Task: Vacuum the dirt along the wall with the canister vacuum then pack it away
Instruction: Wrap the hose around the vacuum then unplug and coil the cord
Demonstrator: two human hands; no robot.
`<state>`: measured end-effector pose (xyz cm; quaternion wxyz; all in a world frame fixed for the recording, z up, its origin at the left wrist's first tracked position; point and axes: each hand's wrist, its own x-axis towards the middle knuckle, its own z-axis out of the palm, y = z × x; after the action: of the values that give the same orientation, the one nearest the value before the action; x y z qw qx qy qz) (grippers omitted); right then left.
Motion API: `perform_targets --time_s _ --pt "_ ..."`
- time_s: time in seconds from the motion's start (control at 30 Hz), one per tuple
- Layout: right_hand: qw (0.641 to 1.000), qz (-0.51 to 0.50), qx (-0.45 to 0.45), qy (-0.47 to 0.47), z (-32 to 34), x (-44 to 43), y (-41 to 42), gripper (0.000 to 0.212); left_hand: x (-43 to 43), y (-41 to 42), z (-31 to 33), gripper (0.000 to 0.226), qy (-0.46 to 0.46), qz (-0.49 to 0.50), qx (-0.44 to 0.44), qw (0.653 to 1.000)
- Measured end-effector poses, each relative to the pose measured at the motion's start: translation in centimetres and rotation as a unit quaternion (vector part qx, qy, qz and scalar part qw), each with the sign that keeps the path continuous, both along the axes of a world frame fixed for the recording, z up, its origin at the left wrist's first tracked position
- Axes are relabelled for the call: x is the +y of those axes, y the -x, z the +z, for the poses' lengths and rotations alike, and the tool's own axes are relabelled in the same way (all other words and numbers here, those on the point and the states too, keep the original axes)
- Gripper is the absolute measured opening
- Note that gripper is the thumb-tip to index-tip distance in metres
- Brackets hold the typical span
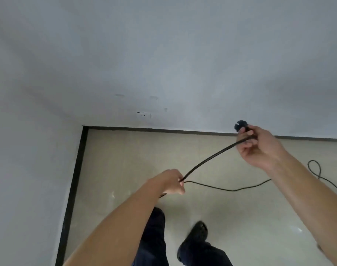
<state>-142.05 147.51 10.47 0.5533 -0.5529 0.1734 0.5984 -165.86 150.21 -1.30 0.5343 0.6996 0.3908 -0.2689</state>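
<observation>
My right hand (260, 146) is closed around the black plug (240, 126) at the end of the vacuum's power cord (212, 156). The cord runs taut down and left to my left hand (173, 182), which grips it further along. From there the cord trails right across the beige tiled floor and forms a loop (314, 167) at the right. A white wall socket (144, 115) sits low on the wall ahead, left of the plug. The canister vacuum itself is out of view.
A black skirting board (163, 129) runs along the white wall ahead and down the left wall (73, 189), meeting in a corner. My legs in dark trousers and a dark shoe (196, 235) stand on the glossy floor (125, 160).
</observation>
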Motion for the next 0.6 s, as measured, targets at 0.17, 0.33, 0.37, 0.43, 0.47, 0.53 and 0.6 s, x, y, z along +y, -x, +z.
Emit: perform_targets --time_s 0.17,0.33,0.37,0.43,0.47,0.53,0.6 --pt "0.980 -0.164 -0.088 -0.072 5.9 -7.2 -14.7 0.008 -3.5 -0.4 -0.1 0.019 -0.051 0.023 0.073 0.996" --pt "0.932 -0.306 -0.197 -0.005 11.1 -17.8 -27.3 0.025 -3.8 -1.3 5.7 0.037 -0.057 0.177 0.051 0.981" --pt "0.926 -0.321 -0.199 0.013 11.3 -19.8 -28.7 0.028 -3.5 -2.4 7.6 0.040 -0.052 0.233 0.021 0.971" --pt "0.920 -0.340 -0.189 0.051 10.4 -23.8 -30.0 0.031 -2.7 -5.6 11.8 0.043 -0.055 0.324 -0.047 0.943" --pt "0.921 -0.343 -0.173 0.067 9.3 -25.7 -30.2 0.030 -2.1 -7.5 13.8 0.046 -0.062 0.358 -0.081 0.928" --pt "0.926 -0.345 -0.129 0.086 6.5 -28.7 -29.8 0.026 -1.2 -11.6 17.8 0.051 -0.062 0.390 -0.140 0.908" --pt "0.930 -0.337 -0.097 0.107 3.9 -30.4 -28.7 0.026 -0.9 -15.8 21.8 0.051 -0.057 0.376 -0.197 0.904"
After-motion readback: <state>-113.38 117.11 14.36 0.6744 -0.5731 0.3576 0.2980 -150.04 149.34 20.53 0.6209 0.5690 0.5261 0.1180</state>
